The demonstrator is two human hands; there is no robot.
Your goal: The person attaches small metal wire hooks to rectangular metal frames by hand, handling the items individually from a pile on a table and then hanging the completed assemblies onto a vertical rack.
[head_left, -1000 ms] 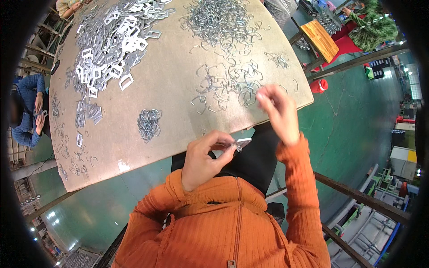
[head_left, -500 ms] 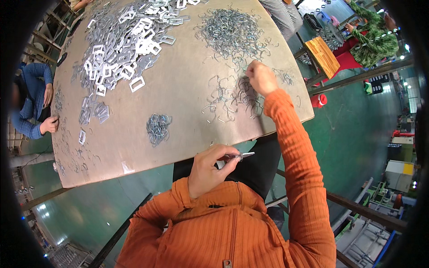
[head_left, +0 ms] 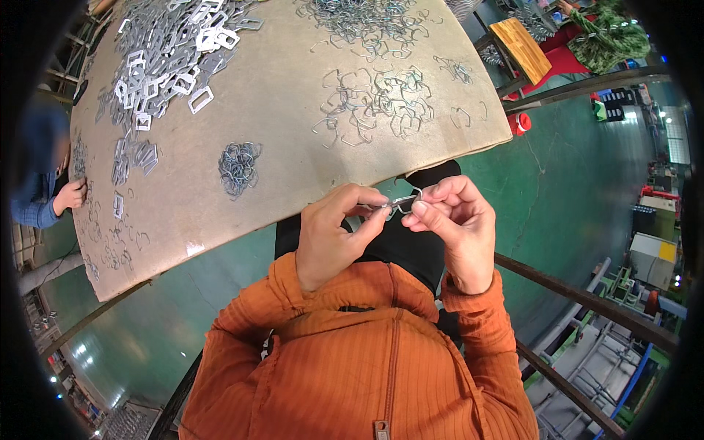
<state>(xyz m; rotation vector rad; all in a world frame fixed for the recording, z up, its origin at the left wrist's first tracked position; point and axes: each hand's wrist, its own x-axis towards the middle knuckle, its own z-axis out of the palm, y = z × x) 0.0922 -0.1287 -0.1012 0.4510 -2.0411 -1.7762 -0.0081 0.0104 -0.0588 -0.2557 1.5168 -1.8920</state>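
Flat metal plate (head_left: 401,200) is just off the near edge of the worktop (head_left: 286,103), above the lap, seen almost edge-on. Long axis runs roughly left-right, outer end aimed at the right hand (head_left: 467,227). Left hand (head_left: 328,227) has the other end pinched, thumb against fingers. Right hand grasps a bent wire (head_left: 420,193) with thumb and fingertips, right at the plate's outer end, so it's the nearer hand there. Wire sits across the plate's axis; too small from here to tell if it's through the plate or only alongside. Wire clump (head_left: 240,169) by the near edge, left of the hands. Loose wires (head_left: 402,103) toward the near right corner. Plate pile (head_left: 165,73) toward the far left corner. Co-worker's hand (head_left: 70,196) at the left edge.
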